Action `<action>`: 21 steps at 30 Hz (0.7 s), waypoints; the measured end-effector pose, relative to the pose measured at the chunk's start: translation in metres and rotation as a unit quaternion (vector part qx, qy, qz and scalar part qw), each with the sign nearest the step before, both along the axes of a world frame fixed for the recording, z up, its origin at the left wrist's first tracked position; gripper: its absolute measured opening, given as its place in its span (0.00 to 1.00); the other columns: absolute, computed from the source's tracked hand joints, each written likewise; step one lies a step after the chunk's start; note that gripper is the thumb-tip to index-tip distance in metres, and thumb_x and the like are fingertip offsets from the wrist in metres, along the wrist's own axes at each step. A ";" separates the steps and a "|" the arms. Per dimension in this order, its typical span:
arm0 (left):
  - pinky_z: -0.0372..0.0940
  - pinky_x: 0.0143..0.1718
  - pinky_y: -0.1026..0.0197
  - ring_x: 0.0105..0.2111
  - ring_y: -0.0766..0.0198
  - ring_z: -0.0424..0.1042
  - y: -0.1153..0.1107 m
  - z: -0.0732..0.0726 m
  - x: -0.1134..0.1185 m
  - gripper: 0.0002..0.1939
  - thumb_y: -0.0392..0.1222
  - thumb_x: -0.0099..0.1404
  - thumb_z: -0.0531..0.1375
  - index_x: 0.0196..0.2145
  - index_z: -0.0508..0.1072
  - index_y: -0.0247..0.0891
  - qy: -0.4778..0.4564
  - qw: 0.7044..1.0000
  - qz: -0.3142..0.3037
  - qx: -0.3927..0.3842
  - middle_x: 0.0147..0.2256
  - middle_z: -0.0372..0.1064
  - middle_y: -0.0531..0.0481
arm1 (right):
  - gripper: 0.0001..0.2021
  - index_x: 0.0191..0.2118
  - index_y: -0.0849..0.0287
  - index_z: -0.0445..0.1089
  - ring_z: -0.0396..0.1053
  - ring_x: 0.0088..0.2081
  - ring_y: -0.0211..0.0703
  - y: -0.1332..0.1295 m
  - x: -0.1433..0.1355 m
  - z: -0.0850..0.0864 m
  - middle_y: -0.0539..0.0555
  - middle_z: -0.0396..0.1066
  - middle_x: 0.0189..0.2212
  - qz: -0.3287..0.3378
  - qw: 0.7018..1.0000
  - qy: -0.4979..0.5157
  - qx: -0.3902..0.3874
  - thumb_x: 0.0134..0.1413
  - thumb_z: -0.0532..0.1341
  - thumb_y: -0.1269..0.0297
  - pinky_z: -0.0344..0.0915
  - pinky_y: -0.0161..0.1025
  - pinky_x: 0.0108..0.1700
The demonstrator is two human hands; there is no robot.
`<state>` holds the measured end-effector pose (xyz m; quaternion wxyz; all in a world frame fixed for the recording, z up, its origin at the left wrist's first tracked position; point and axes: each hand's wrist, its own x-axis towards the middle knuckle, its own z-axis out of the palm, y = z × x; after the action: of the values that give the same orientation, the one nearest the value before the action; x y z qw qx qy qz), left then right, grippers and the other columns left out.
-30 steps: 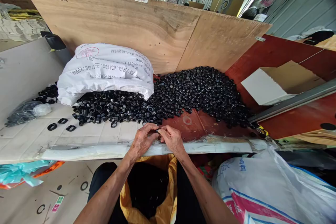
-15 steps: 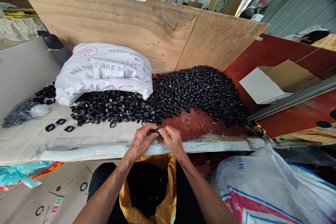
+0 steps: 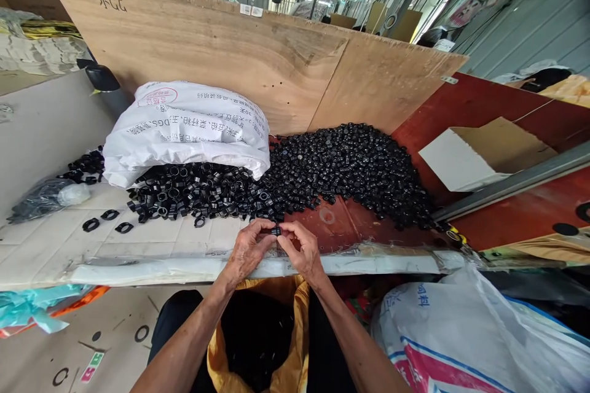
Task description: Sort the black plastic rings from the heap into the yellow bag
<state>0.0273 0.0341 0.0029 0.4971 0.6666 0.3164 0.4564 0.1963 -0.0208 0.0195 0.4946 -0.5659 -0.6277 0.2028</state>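
Between my fingertips, over the table's front edge, is a small black part (image 3: 276, 231). My left hand (image 3: 249, 249) pinches it from the left, and my right hand (image 3: 300, 248) grips its right side with thumb and fingers. Just behind my hands lies a heap of black rings (image 3: 184, 190), partly under a white sack (image 3: 188, 129). To its right a large pile of small black pieces (image 3: 345, 159) spreads over the red surface (image 3: 329, 221). Below my hands, between my legs, an orange-yellow sack (image 3: 302, 313) stands open with dark pieces inside.
A plywood board (image 3: 221, 43) rises behind the piles. An open cardboard box (image 3: 465, 156) lies right, beside a metal bar (image 3: 520, 181). Three loose rings (image 3: 110, 215) and a plastic bag of parts (image 3: 34, 199) lie left. A large white sack (image 3: 428, 325) stands at lower right.
The fingers of my right hand have shifted and spread slightly around the small part, which now shows more. Both hands stay in nearly the same place. The view has tilted slightly.
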 end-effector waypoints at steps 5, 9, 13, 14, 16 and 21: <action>0.74 0.48 0.57 0.44 0.60 0.77 0.001 -0.001 -0.001 0.11 0.43 0.68 0.65 0.47 0.78 0.40 0.002 1.000 -0.012 -0.022 0.47 0.76 0.46 | 0.09 0.41 0.56 0.75 0.71 0.32 0.43 0.000 0.001 -0.004 0.52 0.75 0.34 0.003 1.000 0.019 0.005 0.63 0.63 0.57 0.68 0.37 0.36; 0.74 0.48 0.56 0.43 0.59 0.78 -0.012 0.004 -0.008 0.10 0.45 0.68 0.66 0.45 0.79 0.40 0.009 0.999 -0.026 -0.017 0.44 0.77 0.46 | 0.10 0.40 0.56 0.74 0.68 0.24 0.39 -0.011 -0.009 -0.005 0.48 0.71 0.26 0.020 0.994 0.090 -0.061 0.64 0.61 0.56 0.66 0.35 0.29; 0.72 0.52 0.53 0.46 0.57 0.77 -0.037 0.010 -0.018 0.08 0.43 0.68 0.65 0.44 0.79 0.42 0.024 0.999 0.003 0.037 0.44 0.78 0.46 | 0.12 0.35 0.56 0.72 0.64 0.22 0.38 -0.035 -0.023 -0.004 0.46 0.67 0.21 -0.040 0.995 0.055 -0.077 0.65 0.61 0.54 0.63 0.35 0.28; 0.73 0.51 0.54 0.45 0.57 0.78 -0.042 0.012 -0.019 0.08 0.43 0.69 0.65 0.45 0.79 0.42 0.012 1.000 0.000 0.018 0.44 0.78 0.46 | 0.11 0.38 0.56 0.73 0.67 0.25 0.40 -0.040 -0.025 -0.003 0.48 0.70 0.25 -0.034 0.997 0.044 -0.060 0.65 0.62 0.54 0.65 0.35 0.30; 0.74 0.48 0.56 0.43 0.58 0.78 -0.050 0.015 -0.022 0.09 0.45 0.68 0.65 0.44 0.78 0.41 -0.017 0.999 -0.016 -0.046 0.42 0.78 0.47 | 0.11 0.46 0.55 0.75 0.71 0.30 0.42 -0.050 -0.027 0.000 0.52 0.74 0.32 -0.001 0.998 0.040 -0.041 0.65 0.62 0.56 0.68 0.36 0.34; 0.75 0.43 0.59 0.39 0.59 0.78 -0.058 0.016 -0.027 0.13 0.50 0.64 0.69 0.42 0.79 0.40 -0.033 0.992 -0.025 -0.117 0.40 0.78 0.48 | 0.08 0.44 0.54 0.75 0.68 0.24 0.39 -0.063 -0.027 0.005 0.48 0.70 0.27 0.014 0.993 0.084 -0.080 0.64 0.62 0.58 0.67 0.35 0.28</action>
<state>-0.0001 -0.0235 0.0194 0.5929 0.5965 0.3340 0.4254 0.1689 -0.0837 0.0249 0.4958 -0.5759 -0.5735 0.3059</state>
